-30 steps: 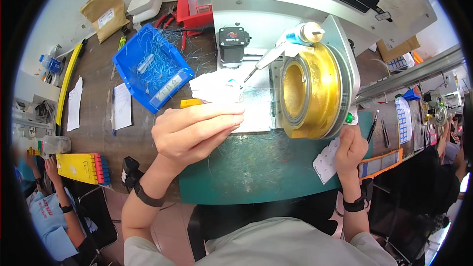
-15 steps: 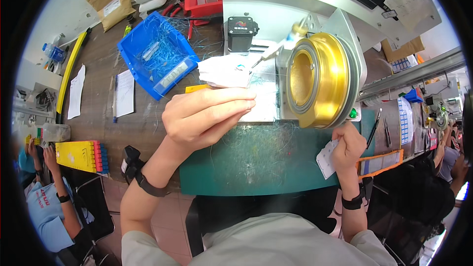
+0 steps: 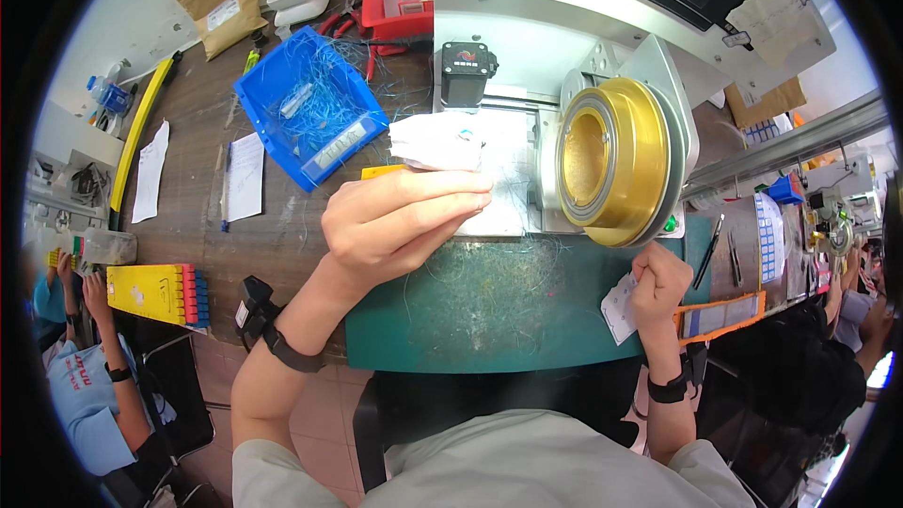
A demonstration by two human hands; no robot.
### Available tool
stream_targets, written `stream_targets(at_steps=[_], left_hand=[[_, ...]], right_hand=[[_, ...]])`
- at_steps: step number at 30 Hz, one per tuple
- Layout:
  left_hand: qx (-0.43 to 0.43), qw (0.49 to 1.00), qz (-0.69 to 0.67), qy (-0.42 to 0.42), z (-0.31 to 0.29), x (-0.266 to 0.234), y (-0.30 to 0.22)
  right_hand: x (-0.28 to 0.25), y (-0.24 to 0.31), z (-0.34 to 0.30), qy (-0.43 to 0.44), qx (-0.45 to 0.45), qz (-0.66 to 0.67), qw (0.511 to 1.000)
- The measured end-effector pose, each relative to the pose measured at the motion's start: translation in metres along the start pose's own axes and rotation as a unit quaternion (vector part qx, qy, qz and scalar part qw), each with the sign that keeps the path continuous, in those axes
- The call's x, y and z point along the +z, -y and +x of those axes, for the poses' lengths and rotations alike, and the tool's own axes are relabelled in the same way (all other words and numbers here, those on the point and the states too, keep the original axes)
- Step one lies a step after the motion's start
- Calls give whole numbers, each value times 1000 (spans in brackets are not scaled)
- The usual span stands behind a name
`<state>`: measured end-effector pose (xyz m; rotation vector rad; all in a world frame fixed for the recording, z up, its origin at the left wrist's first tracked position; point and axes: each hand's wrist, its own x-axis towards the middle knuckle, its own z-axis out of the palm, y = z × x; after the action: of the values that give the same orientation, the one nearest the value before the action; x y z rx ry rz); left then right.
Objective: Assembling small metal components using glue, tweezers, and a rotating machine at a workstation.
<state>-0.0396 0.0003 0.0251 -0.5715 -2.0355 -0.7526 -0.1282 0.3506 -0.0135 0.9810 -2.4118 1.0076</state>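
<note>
My left hand (image 3: 400, 224) is pinched closed at the near edge of a crumpled white wrap (image 3: 433, 141), which has a small blue spot on it. What lies between its fingertips is too small to make out. A gold-coloured wheel with a grey rim (image 3: 616, 160) stands upright on the machine, right of these fingertips. Below the wheel, my right hand (image 3: 660, 280) is closed, its curled fingers against a small white dotted card (image 3: 619, 309) that it seems to hold. Loose fine threads lie on the green mat (image 3: 451, 329) between the hands.
A blue bin (image 3: 252, 103) of tangled blue threads stands at left, with a red bin (image 3: 372, 14) behind it. A black boxy device (image 3: 463, 75) sits behind the wrap. Pens (image 3: 710, 249) and an orange-edged pouch (image 3: 722, 317) lie at right. Co-workers sit on both sides.
The slanted, pointed nozzle that reached toward the white wrap is gone from there. My right hand has lowered slightly, away from the wheel. The left hand keeps its pinch; the view has shifted a little.
</note>
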Motion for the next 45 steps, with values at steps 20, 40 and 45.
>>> stream_targets(at_steps=[20, 40, 45], left_hand=[[-28, 999, 10, -18, -3, 3, -2], [-26, 999, 8, -23, -1, 5, -3], [-21, 999, 4, -26, 0, 5, -2]], right_hand=[[3, 1, 2, -31, 16, 12, 999], [3, 5, 3, -18, 0, -24, 1000], [2, 6, 3, -3, -9, -37, 999]])
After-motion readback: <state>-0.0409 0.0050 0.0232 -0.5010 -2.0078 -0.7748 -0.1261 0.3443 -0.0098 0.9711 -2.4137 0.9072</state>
